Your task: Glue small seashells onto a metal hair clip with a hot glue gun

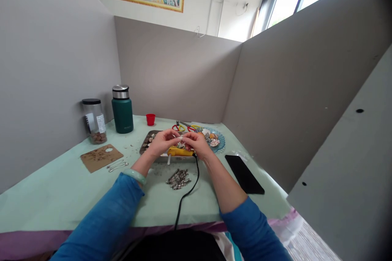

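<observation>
My left hand (164,142) and my right hand (197,142) meet above a metal tray (147,140), fingertips pinched together around a small whitish piece (180,138) whose shape is too small to tell. Just below them, a yellow glue gun (180,152) lies across the tray's front part, and its black cord (183,197) runs to the table's front edge. Small shell-like pieces show in the tray at the left. In front of the tray sits a pile of small metal clips (179,179). A blue plate (220,140) holding shells and ornaments stands beside my right hand.
At the left are a green bottle (122,114), a clear jar (97,122), brown cardboard (99,158) and white wire loops (118,165). A red cup (150,119) and scissors (178,127) stand behind the tray. A black phone-like slab (244,174) lies right. Grey partitions (177,69) enclose the table.
</observation>
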Tool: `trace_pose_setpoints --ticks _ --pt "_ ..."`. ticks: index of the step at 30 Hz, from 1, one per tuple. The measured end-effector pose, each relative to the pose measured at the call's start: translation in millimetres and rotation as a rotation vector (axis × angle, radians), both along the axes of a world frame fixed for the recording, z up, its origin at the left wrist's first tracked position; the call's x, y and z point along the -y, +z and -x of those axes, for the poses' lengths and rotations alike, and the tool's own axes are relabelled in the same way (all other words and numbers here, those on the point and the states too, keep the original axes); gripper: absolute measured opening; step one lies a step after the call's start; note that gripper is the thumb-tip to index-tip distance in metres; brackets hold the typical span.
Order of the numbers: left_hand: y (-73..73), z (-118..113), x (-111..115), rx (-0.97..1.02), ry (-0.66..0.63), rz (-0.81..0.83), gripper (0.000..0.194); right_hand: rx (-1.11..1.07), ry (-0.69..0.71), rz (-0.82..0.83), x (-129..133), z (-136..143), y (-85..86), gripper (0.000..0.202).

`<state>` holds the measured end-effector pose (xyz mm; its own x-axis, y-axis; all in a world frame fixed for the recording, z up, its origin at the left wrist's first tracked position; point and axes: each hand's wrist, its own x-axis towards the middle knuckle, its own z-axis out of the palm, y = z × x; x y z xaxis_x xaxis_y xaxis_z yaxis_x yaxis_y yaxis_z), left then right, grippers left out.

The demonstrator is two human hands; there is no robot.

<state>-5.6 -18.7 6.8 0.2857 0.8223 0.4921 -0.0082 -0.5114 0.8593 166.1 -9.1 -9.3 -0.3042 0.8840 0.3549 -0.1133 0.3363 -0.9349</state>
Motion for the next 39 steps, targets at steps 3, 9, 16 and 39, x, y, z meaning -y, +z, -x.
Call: trace_pose_setpoints --ticks 3,9,16,39 --pt "-1.7 0.2 -2.1 -0.017 0.017 -0.012 0.025 0.003 -0.017 0.004 0.8 0.9 1.2 0.028" --pt "-3.8 0.0 -4.1 -0.042 0.058 -0.068 0.023 -0.005 -0.045 -0.027 4.3 3.8 4.0 0.025" --pt "-5.1 0.5 -5.5 -0.052 0.067 -0.119 0.022 -0.007 -0.06 -0.057 2.9 4.7 2.9 0.025" --pt "-13.9 0.9 -13.3 -0.046 0.033 -0.114 0.022 -0.015 -0.051 -0.091 -0.5 3.3 0.9 0.022"
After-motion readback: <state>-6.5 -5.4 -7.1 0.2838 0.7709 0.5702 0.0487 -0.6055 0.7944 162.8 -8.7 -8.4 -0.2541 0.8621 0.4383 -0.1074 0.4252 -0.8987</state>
